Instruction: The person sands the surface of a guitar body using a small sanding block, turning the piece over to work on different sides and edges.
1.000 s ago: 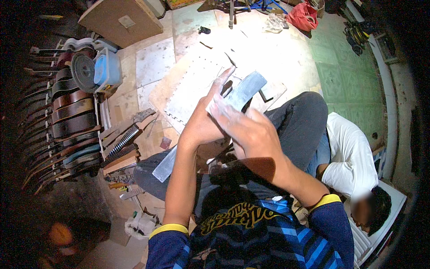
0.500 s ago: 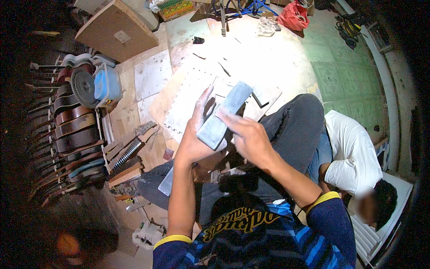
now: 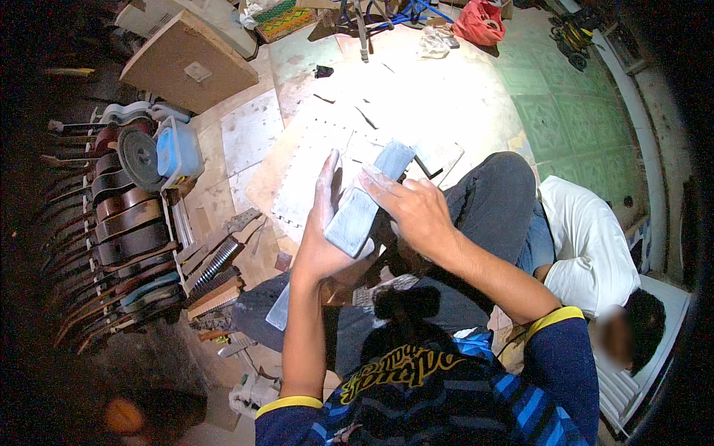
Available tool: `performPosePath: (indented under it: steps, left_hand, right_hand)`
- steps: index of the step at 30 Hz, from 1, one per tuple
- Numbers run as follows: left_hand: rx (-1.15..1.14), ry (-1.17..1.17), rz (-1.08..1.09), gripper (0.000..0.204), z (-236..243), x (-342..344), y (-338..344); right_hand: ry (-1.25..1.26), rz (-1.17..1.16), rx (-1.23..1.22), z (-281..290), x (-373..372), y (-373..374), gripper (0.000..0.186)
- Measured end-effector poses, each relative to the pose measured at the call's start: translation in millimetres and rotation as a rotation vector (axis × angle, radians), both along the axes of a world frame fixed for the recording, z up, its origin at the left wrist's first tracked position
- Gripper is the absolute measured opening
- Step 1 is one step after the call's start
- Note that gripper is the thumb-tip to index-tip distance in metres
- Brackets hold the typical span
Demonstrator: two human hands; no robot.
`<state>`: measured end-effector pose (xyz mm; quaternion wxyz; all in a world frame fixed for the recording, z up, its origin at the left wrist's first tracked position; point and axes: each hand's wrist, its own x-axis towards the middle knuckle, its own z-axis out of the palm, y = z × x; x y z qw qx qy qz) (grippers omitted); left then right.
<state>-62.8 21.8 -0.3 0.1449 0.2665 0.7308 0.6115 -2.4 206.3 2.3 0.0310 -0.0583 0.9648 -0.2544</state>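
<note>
My left hand grips the grey block — likely stiff, slippery, best edge-held — my right hand atop, grip unclear.

There are two hands and one held block.

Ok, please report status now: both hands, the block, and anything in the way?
Left hand holding block from below. Right hand on its upper face. Block slanted, far end to the right. Right hand hides part of it.
</note>
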Motion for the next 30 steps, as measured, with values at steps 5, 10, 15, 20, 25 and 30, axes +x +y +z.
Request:
performPosePath:
  steps: [5, 10, 15, 20, 25, 30]
  left_hand:
    - [0.025, -0.025, -0.063, 0.127, -2.5, -3.9, -2.3]
    - [-0.169, 0.067, -0.048, 0.138, 4.0, -9.7, 2.4]
    - [-0.024, -0.021, -0.073, 0.131, 1.6, -7.1, -4.6]
    - [-0.094, 0.032, -0.039, 0.123, 4.9, -1.4, -0.3]
    - [-0.093, 0.030, -0.049, 0.120, 6.3, 4.8, 6.6]
    - [-0.078, 0.054, 0.003, 0.118, 3.8, 8.8, 5.5]
  right_hand:
    - [0.254, 0.058, -0.537, -31.6, 13.5, -7.5, 0.074]
    - [0.217, -0.255, 0.072, -33.3, -31.5, 49.7, 0.064]
    - [0.344, -0.057, -0.189, -17.4, -10.7, 37.4, 0.062]
    - [0.214, 0.023, -0.647, -10.2, 19.4, -13.3, 0.066]
    - [0.099, -0.023, -0.365, -4.3, 9.0, 2.4, 0.064]
    - [0.181, 0.166, -0.657, 4.9, 16.7, 2.1, 0.064]
